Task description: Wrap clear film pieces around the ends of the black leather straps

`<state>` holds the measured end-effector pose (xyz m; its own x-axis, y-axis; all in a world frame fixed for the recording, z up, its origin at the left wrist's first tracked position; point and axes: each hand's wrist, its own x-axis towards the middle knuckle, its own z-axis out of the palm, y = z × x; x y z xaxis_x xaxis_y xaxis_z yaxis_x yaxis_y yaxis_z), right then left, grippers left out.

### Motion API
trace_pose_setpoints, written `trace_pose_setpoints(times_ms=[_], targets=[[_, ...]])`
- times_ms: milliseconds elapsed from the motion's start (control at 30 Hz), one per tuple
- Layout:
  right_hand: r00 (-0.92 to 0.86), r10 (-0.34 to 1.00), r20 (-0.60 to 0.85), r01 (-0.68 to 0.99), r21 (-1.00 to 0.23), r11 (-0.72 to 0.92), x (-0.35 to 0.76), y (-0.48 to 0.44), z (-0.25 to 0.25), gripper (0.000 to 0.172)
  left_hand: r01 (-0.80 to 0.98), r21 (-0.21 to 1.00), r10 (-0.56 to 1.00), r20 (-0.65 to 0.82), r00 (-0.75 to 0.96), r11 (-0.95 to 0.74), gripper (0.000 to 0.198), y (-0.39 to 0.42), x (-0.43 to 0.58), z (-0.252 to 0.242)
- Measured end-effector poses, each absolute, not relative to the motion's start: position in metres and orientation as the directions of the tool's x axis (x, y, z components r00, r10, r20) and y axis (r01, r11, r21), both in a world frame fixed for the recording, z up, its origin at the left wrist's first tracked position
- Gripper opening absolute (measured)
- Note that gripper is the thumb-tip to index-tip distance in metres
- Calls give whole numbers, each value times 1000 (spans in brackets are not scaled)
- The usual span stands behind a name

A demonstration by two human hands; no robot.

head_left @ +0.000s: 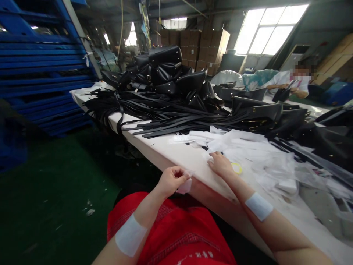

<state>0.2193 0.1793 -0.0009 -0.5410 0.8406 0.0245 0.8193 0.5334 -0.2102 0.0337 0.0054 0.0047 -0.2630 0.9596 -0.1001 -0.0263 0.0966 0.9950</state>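
Observation:
My left hand is over the front edge of the white table, thumb and fingertips pinched together on a small translucent white piece, perhaps thin plastic or paper, that hangs below them. My right hand rests on the tabletop with its fingers stretched out. Its fingertips touch or lie close to the edge of a loose heap of white sheets. Beside the right wrist lies a yellow ring, which may be a roll of tape. Both forearms carry a pale rectangular patch.
Long black straps spread across the table beyond the sheets. Black bags are piled behind them, with more bags to the right. A co-worker handles a black item across the table. Blue pallets stand at left.

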Motion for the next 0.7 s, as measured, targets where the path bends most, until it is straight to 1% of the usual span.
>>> trace_pose_setpoints(times_ms=[100, 200, 267, 400, 500, 600, 700], targets=[[-577, 817, 10, 804, -169, 570, 218, 192, -13, 22, 65, 995, 970, -61, -233, 78, 30, 10, 37, 1], [-605, 795, 25, 784, -153, 602, 216, 195, -23, 26, 132, 991, 965, 3, -261, 33, 30, 19, 37, -5], [-609, 792, 46, 778, -161, 607, 218, 198, -26, 27, 117, 993, 949, 9, -314, 29, 31, 27, 37, -12], [-607, 790, 85, 767, -194, 611, 227, 202, -30, 29, 55, 995, 908, -51, -415, 81, 35, 49, 39, -24], [-646, 756, 106, 724, -226, 651, 229, 205, -33, 29, 56, 995, 898, -46, -438, 78, 38, 67, 45, -26], [-666, 733, 137, 682, -285, 674, 225, 208, -38, 24, 127, 988, 917, -27, -397, 84, 31, 86, 52, -25], [-639, 754, 155, 674, -360, 645, 223, 215, -44, 26, 247, 960, 938, -41, -345, 133, 20, 108, 54, -25]])
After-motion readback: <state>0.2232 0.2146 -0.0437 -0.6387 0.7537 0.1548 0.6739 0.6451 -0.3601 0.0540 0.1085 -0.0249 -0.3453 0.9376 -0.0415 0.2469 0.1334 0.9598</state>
